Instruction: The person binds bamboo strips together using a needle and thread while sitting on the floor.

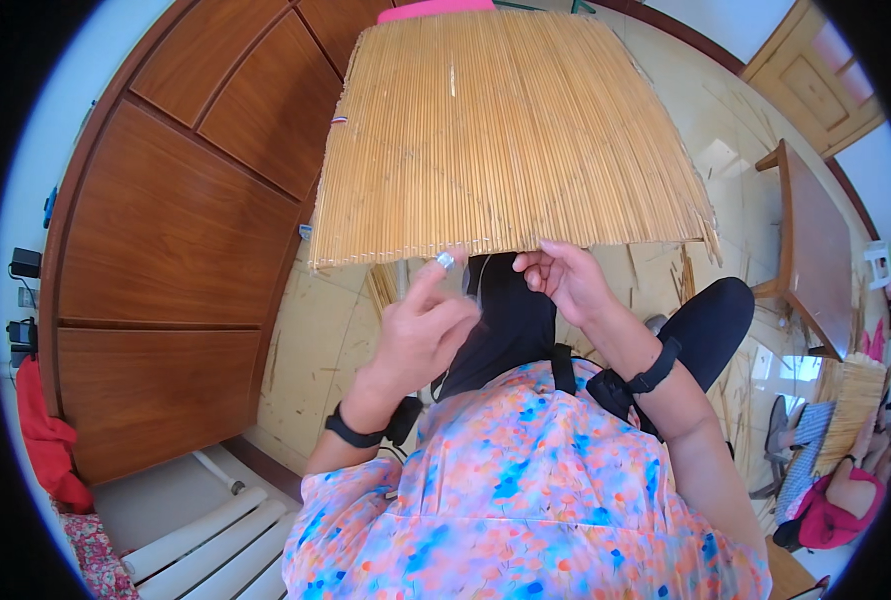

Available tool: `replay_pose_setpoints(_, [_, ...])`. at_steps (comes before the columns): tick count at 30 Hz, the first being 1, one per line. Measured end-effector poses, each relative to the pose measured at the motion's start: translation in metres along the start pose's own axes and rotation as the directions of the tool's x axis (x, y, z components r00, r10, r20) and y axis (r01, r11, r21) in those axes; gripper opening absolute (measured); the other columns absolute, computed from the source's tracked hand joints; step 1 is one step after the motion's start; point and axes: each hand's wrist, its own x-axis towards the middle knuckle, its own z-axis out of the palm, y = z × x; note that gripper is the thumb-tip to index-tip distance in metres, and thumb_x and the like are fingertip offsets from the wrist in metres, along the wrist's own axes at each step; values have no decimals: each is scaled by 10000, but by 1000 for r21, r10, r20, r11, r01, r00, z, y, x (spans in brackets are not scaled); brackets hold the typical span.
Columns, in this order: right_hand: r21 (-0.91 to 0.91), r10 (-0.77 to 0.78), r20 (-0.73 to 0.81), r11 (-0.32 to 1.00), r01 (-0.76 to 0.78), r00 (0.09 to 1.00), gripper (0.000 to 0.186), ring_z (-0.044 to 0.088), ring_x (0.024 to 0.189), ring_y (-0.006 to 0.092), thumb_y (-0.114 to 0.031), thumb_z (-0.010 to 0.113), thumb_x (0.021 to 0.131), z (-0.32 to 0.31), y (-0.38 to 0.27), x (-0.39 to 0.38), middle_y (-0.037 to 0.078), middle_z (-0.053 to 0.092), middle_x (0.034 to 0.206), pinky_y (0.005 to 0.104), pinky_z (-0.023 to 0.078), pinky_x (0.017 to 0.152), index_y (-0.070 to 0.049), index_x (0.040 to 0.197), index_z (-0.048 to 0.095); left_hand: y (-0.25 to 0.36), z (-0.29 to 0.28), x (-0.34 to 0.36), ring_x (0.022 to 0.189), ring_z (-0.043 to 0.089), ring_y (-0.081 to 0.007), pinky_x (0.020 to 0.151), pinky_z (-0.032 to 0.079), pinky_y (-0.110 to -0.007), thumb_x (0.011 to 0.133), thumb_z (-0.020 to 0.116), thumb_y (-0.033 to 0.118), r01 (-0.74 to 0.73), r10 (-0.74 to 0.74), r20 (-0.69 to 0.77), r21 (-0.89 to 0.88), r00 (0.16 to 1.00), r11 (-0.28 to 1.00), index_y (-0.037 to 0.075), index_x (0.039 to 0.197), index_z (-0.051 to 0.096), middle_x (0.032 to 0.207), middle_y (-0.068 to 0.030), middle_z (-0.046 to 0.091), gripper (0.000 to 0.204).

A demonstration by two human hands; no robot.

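Note:
A stiff mat of pale straw-coloured sticks [506, 130] stands in front of me, its lower edge stitched with thread. My left hand [426, 320] is just below that edge, its index finger raised to it with a silver band [445, 260] on it, the other fingers curled and slightly blurred; whether they hold anything is unclear. My right hand [564, 280] is closed at the edge, thumb tip against the sticks and fingers bent beneath. A thin strand hangs between my hands.
Wooden cabinets [156, 220] line the left, above a white slatted object [216, 540]. A wooden table [806, 240] stands right, loose sticks [686, 275] lie on the tiled floor [286, 370], and another person [841, 495] sits at lower right with a similar mat [851, 385].

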Motion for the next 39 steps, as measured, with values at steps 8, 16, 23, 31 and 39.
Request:
replay_pose_setpoints(8, [-188, -78, -62, 980, 66, 995, 254, 607, 616, 154, -184, 520, 921, 28, -31, -26, 126, 680, 822, 274, 507, 586, 24, 1012, 634, -33, 24, 36, 1028, 634, -321, 864, 505, -348, 819, 610, -55, -254, 254, -261, 37, 931, 967, 8, 914, 570, 1313, -253, 522, 121])
replay_pose_setpoints(16, [-789, -674, 594, -594, 157, 438, 392, 607, 921, 212, -125, 804, 666, 58, -73, -62, 32, 641, 900, 337, 492, 771, -82, 1033, 672, -8, 7, 50, 1037, 632, -352, 883, 494, -368, 818, 609, -52, -187, 143, -309, -118, 940, 975, 3, 908, 567, 1152, -226, 637, 114])
replay_pose_setpoints(23, [-734, -582, 611, -670, 109, 537, 496, 589, 1038, 264, -161, 786, 624, 32, -75, -8, 44, 646, 1042, 364, 492, 833, -117, 1103, 664, 4, -2, 71, 987, 646, -337, 854, 505, -355, 817, 605, -62, -246, 226, -271, -44, 936, 968, -11, 905, 566, 1103, -217, 650, 110])
replay_pose_setpoints(31, [-624, -600, 777, -775, 104, 192, 240, 665, 862, 196, -133, 683, 746, 31, -125, -21, 34, 706, 963, 335, 531, 749, -103, 984, 694, 47, -6, 115, 709, 514, -87, 658, 452, -207, 845, 570, -84, -351, 316, -292, -74, 903, 934, -22, 907, 526, 1092, -149, 658, 99])
replay_pose_setpoints(39, [-586, -600, 739, -797, -147, 306, 185, 673, 830, 165, -108, 668, 763, 47, -139, -123, 21, 706, 918, 359, 509, 830, -102, 946, 698, 88, 9, 122, 758, 590, -131, 643, 471, -226, 813, 591, -101, -494, 457, -208, -185, 865, 850, -13, 893, 542, 1065, -178, 659, 128])
